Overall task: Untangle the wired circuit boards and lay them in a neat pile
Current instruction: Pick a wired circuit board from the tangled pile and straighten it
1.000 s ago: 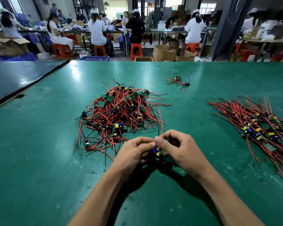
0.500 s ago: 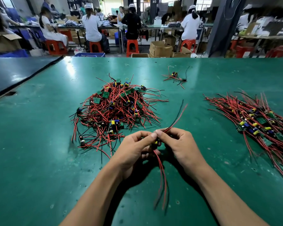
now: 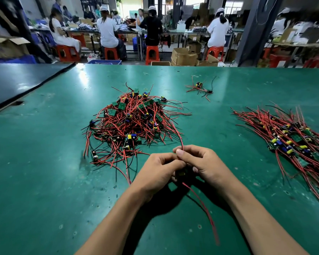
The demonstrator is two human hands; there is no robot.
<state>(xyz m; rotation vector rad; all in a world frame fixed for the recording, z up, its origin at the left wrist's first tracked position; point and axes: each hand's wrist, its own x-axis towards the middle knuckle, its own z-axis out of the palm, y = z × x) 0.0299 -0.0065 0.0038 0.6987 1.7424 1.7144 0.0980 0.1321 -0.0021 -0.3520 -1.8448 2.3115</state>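
A tangled heap of small green circuit boards with red and black wires (image 3: 134, 124) lies in the middle of the green table (image 3: 44, 181). At the right lies a sorted pile of wired boards (image 3: 291, 142), their wires roughly parallel. Just in front of the heap, my left hand (image 3: 158, 172) and my right hand (image 3: 203, 164) together hold one wired circuit board (image 3: 182, 174), mostly hidden between the fingers. My right thumb and forefinger pinch its red wire, which runs up toward the heap. Another red wire (image 3: 203, 207) trails from the board toward me.
A small separate cluster of wired boards (image 3: 201, 88) lies at the far middle of the table. A dark table (image 3: 13, 83) adjoins at the left. Beyond the far edge, several people sit on red stools at benches among cardboard boxes (image 3: 184, 56).
The wire that stuck up to the right now curves left toward the heap, pinched by my right fingers. The lower wire has swung from pointing straight at me to the lower right.
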